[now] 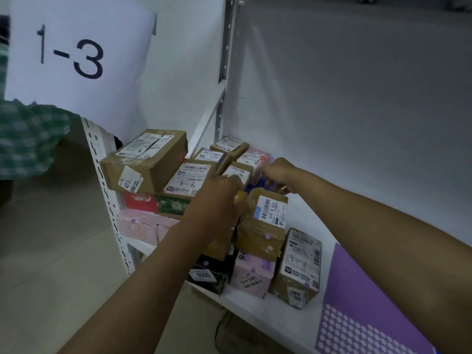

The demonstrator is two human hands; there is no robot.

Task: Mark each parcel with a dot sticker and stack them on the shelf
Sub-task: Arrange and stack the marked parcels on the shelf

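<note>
1. I see both hands reaching into the white shelf (301, 310), deep among the stacked parcels.
2. My left hand (217, 198) has its fingers curled over the near top edge of a brown taped parcel (263, 223) with a white barcode label; it grips that box, which sits on top of a pink parcel (252, 274).
3. My right hand (277, 172) is further back, fingers bent down onto something blue (258, 183) between the boxes. I cannot tell whether it holds that or only touches it.
4. A purple dot sticker (267, 236) shows on the gripped parcel's front face.
5. The purple sticker sheet (357, 315) lies flat on the shelf at the right, under my right forearm, near a brown parcel (298, 269) standing on end.
6. At the left a large brown carton (145, 162) tops a stack beside a box marked "3-3" (189, 180).
7. A paper sign reading "1-3" (74, 57) hangs above.
</note>
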